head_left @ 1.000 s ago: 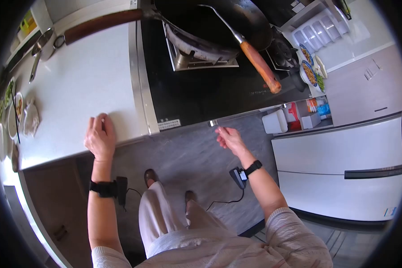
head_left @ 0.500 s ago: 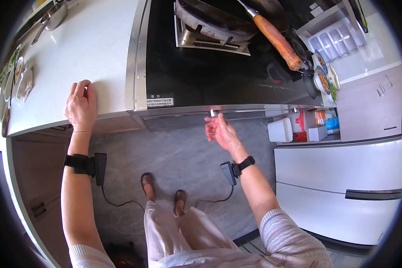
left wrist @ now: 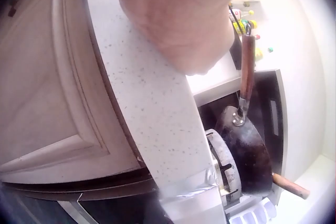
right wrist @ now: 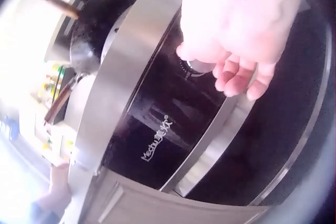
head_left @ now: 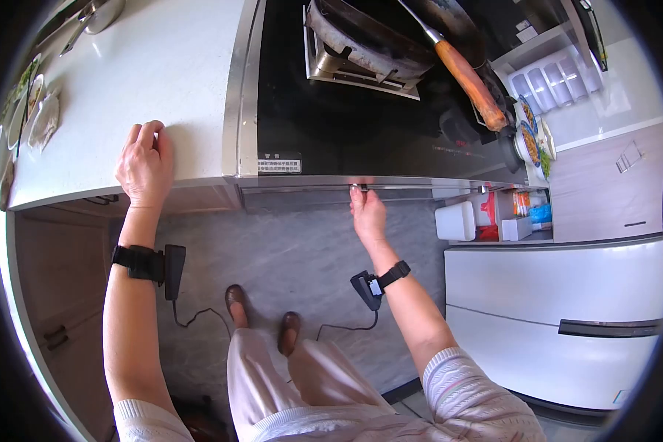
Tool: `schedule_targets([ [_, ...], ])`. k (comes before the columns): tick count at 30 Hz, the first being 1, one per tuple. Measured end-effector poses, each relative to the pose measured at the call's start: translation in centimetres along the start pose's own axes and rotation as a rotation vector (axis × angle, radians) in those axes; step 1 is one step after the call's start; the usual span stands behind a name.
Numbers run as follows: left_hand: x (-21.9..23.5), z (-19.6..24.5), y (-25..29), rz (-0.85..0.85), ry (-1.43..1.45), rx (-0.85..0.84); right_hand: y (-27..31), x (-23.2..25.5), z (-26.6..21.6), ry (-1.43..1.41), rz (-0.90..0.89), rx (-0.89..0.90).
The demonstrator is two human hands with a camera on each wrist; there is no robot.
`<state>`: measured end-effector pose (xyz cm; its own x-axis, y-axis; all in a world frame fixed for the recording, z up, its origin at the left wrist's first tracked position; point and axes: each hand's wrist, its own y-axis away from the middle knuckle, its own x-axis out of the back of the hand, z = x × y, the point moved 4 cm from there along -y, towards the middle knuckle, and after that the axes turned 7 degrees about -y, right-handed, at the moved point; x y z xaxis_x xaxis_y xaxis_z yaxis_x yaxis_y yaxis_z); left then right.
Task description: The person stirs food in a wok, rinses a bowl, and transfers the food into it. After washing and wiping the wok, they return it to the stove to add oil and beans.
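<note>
In the head view the left hand (head_left: 146, 163) rests on the white countertop (head_left: 177, 81), its fingers loosely bent and nothing in them. The right hand (head_left: 368, 214) is at the front edge of the black stove, thumb and index finger on a small silver knob (head_left: 359, 187). The right wrist view shows that knob (right wrist: 201, 67) on the dark front panel (right wrist: 178, 108), pinched by the right hand (right wrist: 236, 29), the other fingers curled below it. A wok (left wrist: 247, 153) with a wooden handle stands over the burner ring (left wrist: 224, 161) in the left wrist view.
A wooden-handled utensil (head_left: 470, 85) lies across the wok at the stove's right. Filled bowls (head_left: 529, 144) stand beyond it. A small pot (head_left: 102, 16) and a plastic bag (head_left: 45, 121) are on the left counter. At the right is a white fridge (head_left: 523, 283); floor lies below.
The right hand, earlier with fingers apart near the knob, now has thumb and index finger on it. The left hand stays on the counter. The head view has shifted, showing less of the wok.
</note>
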<state>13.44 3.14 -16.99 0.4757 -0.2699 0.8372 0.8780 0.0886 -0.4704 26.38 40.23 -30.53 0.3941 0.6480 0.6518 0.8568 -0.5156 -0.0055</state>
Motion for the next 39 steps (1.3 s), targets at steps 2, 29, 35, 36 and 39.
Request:
schedule_targets([
  [2,0.0,0.0,0.0,0.012,0.006,0.003,0.4,0.6,-1.3,0.119,0.028,0.047],
  [29,-0.2,-0.2,-0.2,-0.038,-0.038,0.053,0.5,1.2,-0.6,-0.408,-0.235,-0.326],
  [35,-2.2,-1.5,0.1,-0.303,0.100,0.167,3.2,3.4,0.0,-0.347,-0.338,-0.399],
  [36,-2.0,-1.2,0.1,-0.303,0.116,0.093,3.8,4.2,0.3,-0.328,-0.358,-0.357],
  [39,-0.6,-0.4,-0.2,-0.241,0.174,0.109,6.8,6.4,-0.5,-0.146,-0.381,-0.307],
])
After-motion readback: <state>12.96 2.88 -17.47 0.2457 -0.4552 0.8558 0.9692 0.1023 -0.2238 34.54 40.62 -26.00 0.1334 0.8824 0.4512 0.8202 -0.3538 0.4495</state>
